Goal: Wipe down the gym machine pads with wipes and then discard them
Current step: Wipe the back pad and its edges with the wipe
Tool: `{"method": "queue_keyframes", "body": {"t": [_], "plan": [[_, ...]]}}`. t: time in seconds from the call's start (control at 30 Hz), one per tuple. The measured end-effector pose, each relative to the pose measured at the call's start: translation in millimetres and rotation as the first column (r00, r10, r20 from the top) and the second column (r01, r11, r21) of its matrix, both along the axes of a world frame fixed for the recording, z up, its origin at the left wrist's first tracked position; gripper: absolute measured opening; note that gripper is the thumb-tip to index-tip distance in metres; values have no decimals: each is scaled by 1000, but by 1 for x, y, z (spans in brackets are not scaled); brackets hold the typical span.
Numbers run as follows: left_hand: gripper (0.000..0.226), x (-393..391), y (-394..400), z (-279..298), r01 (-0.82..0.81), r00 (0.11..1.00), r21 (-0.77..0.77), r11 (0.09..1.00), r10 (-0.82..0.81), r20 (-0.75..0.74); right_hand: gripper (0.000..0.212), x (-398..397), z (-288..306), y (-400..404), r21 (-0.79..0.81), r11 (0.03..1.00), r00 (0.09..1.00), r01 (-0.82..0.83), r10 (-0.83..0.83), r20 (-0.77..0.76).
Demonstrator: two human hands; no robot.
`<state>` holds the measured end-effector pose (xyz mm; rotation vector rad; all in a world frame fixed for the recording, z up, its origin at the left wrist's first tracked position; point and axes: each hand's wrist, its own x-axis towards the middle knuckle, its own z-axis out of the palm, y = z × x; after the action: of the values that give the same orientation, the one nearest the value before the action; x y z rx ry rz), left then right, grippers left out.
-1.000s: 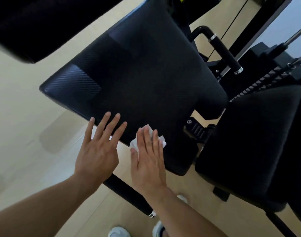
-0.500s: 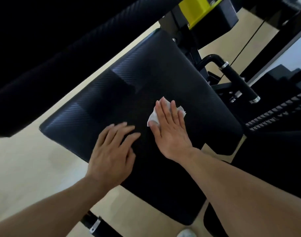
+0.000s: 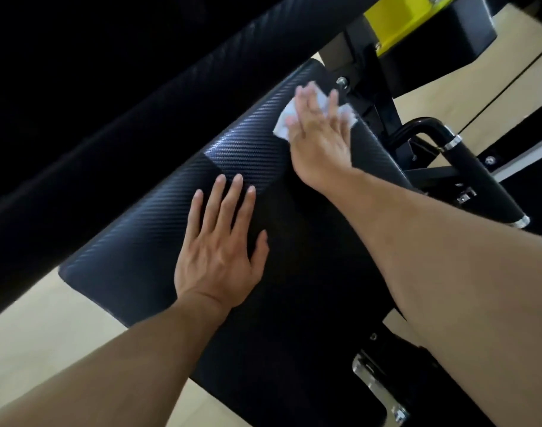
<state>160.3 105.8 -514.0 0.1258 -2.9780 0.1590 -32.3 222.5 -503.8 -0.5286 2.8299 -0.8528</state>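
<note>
- Head view: a person's right hand (image 3: 320,134), fingers spread flat and motion-blurred, presses a white wipe (image 3: 283,123) onto the far end of a black textured seat pad (image 3: 146,241).
- The left hand (image 3: 220,241) lies palm-down on the middle of the same pad, fingers straight and slightly apart, holding nothing.
- A yellow bracket (image 3: 396,18) sits just beyond the wipe; a black handle grip (image 3: 479,177) stands to the right, above pale wood floor (image 3: 32,328).
</note>
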Motion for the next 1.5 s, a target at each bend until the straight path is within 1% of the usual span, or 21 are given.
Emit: {"method": "queue_keyframes", "body": {"t": [0.07, 0.13, 0.2, 0.33, 0.47, 0.5, 0.57, 0.67, 0.77, 0.83, 0.9, 0.97, 1.03, 1.1, 1.13, 1.2, 1.23, 1.33, 1.4, 1.47, 1.5], "plan": [[67, 0, 1, 0, -6, 1000, -7, 1000, 6, 8, 57, 22, 1, -6, 84, 967, 962, -239, 248, -117], [67, 0, 0, 0, -5, 1000, -7, 1000, 5, 11, 57, 48, -5, 12, 156, 880, 863, -448, 472, -179], [68, 0, -1, 0, 3, 1000, -3, 1000, -3, 6, 57, 51, -11, 43, 173, 839, 823, -517, 542, -171], [67, 0, -1, -2, 13, 1000, 1, 1000, -13, -28, 60, 5, -12, 66, 174, 946, 959, -273, 282, -32], [71, -1, -1, -4, 15, 997, 22, 1000, -14, -81, 65, -29, -2, 14, 169, 985, 998, -45, 53, -42], [74, -1, -1, -4, 9, 995, 36, 999, -6, -98, 66, -30, 2, -1, 187, 981, 997, -49, 59, -51], [81, 0, 0, -3, -21, 992, 69, 997, 30, -126, 64, -15, 10, -27, 236, 955, 972, -178, 208, -107], [91, 2, 0, -1, -77, 986, 99, 992, 91, -140, 60, 37, 7, -31, 248, 852, 832, -461, 512, -213], [92, 2, 0, -1, -64, 988, 102, 993, 78, -136, 59, 67, -7, 6, 230, 791, 764, -567, 609, -212], [89, 2, 0, -1, -52, 988, 105, 993, 67, -140, 60, 57, -12, 25, 178, 869, 853, -462, 490, -178], [87, 1, 0, -2, -36, 988, 107, 994, 52, -146, 63, 34, -12, 34, 142, 970, 972, -199, 213, -96], [86, 2, 0, -2, -15, 987, 114, 993, 33, -159, 65, 9, -8, 27, 117, 992, 999, 38, -36, -18], [86, 1, -1, -4, 9, 983, 122, 993, 14, -183, 67, -12, -2, 1, 126, 977, 985, 174, -175, -1], [86, 1, -2, -5, 22, 980, 123, 992, 4, -201, 67, -21, 7, -36, 221, 967, 992, 124, -116, -51], [86, 1, -2, -6, 19, 979, 121, 992, 6, -203, 64, -17, 12, -55, 295, 956, 996, 3, 23, -86], [89, 1, 0, -6, -3, 980, 122, 992, 27, -196, 59, 3, 23, -87, 393, 881, 935, -264, 334, -121], [90, 2, 0, -5, -17, 981, 126, 992, 41, -191, 56, 12, 26, -95, 400, 854, 905, -333, 409, -119], [92, 3, 0, 0, -37, 983, 161, 986, 65, -174, 54, 25, 26, -89, 390, 841, 881, -374, 454, -134], [91, 6, -1, 4, -34, 981, 225, 974, 76, -179, 59, 35, 22, -73, 320, 880, 902, -352, 410, -134], [89, 10, 0, 9, 10, 972, 403, 915, 86, -220, 62, 56, 15, -59, 256, 922, 935, -290, 330, -132], [88, 12, 0, 13, 36, 964, 522, 852, 108, -243, 65, 71, 10, -53, 259, 926, 942, -275, 313, -119]]}}
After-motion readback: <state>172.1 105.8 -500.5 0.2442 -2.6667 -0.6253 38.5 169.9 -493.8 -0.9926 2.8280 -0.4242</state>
